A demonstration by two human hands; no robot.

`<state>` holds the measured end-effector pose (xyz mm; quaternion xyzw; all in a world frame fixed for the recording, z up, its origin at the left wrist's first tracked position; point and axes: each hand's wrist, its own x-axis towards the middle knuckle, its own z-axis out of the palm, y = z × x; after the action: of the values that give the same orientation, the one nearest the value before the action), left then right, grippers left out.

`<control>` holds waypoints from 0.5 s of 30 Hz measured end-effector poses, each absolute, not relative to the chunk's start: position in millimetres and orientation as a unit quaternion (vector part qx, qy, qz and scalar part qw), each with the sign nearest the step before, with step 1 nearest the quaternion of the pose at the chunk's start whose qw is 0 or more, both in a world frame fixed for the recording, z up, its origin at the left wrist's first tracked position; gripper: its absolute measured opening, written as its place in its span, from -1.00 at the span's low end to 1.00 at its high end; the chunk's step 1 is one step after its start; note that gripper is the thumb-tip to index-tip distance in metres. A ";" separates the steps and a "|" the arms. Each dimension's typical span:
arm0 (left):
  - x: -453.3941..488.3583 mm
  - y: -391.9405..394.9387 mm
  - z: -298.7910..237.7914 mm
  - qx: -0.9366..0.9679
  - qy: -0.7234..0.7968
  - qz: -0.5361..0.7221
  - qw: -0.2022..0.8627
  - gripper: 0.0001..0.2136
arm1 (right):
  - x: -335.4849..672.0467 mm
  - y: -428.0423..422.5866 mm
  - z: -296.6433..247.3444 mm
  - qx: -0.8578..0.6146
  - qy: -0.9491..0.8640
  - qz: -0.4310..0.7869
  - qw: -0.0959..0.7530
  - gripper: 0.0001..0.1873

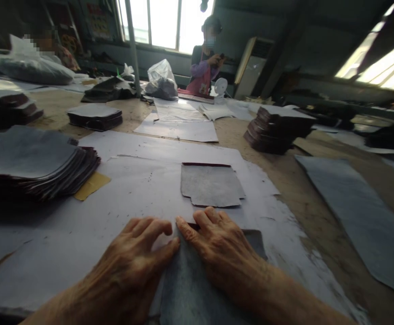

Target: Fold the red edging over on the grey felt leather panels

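Observation:
A grey sheet piece (pixel 186 284) with a dark edge, perhaps leather seen from its back, lies in front of me, partly under my hands. My right hand (pixel 220 239) rests on it, fingers spread along its far, dark edge. Just left of it is my left hand (pixel 136 253), its fingers bent and a gap between thumb and forefinger. That thumb's tip touches the sheet's left corner. Another grey flap (pixel 255 241) shows right of my right hand. Beyond lies a grey cut piece (pixel 212 185) with notched corners and a dark red-brown strip along its far edge.
White paper (pixel 132 180) covers the worktable (pixel 295 203). Stacks of cut pieces (pixel 30 158) stand at left, another stack (pixel 274 128) at back right. A long grey strip (pixel 356 216) lies right. Plastic bags (pixel 163 79) sit farther back. A person (pixel 204 63) stands across the table.

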<state>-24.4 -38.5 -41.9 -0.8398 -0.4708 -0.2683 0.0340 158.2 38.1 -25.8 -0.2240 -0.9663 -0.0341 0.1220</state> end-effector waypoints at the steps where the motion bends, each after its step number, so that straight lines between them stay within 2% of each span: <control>1: -25.1 -38.3 -43.5 -0.840 -0.465 -0.275 0.050 -0.67 | 160.4 36.9 -26.7 -0.225 -0.962 -0.022 0.151 -0.59; 5: -28.9 -36.9 -51.7 -0.834 -0.464 -0.291 0.059 -0.70 | 186.3 33.2 -29.7 -0.226 -0.916 -0.017 0.331 -0.60; 7: -32.7 -37.2 -54.2 -0.819 -0.481 -0.308 0.055 -0.72 | 208.1 30.4 -29.8 -0.259 -0.886 -0.053 0.380 -0.64; 11: -37.5 -34.2 -45.2 -0.811 -0.462 -0.349 0.082 -0.75 | 251.8 23.3 -32.9 -0.338 -0.856 -0.105 0.377 -0.71; 15: -11.4 -16.1 -22.2 -0.839 -0.422 -0.340 0.055 -0.77 | 272.1 17.9 -38.4 -0.334 -0.866 -0.135 0.346 -0.71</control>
<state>-11.4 -16.1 -22.2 -0.8386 -0.4220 -0.3402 0.0551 272.1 17.9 -38.4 -0.3344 -0.8660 -0.1354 0.3462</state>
